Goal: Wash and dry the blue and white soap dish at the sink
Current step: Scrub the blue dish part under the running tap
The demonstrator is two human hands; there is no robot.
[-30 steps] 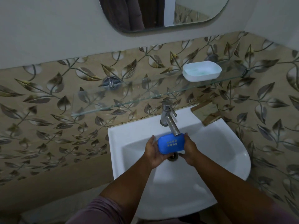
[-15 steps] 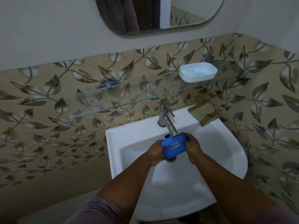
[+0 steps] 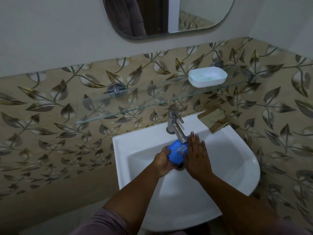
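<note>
We view a small bathroom corner from above. Our left hand (image 3: 163, 161) grips the blue plastic soap-dish insert with rows of small drain slots (image 3: 177, 152), fingers curled round its left end, and holds it tilted over the drain of the white ceramic wall-hung basin (image 3: 237, 160), directly beneath the spout of the brushed-steel single-lever tap (image 3: 176, 126). Our right hand (image 3: 197, 156) is flat and open, fingers straight and close together, laid beside the right edge of the blue piece; whether the palm presses on it we cannot tell. We cannot make out any stream of water from the spout.

We judge the step in hand to be the washing of the blue part, by rubbing or rinsing under the tap. The white oval plastic tray of the soap dish (image 3: 208, 79) sits apart on the clear glass wall shelf (image 3: 118, 114), with pale green residue inside, so it looks unwashed. The next move likely calls for turning the blue piece to reach every face while the left grip stays firm, since wet plastic slips; then the white tray must come down, and both parts need drying. No cloth or towel is visible.

Count: two hands, two soap-dish parts, one basin, one tap, one shelf, one rounded wall mirror (image 3: 194, 17).
</note>
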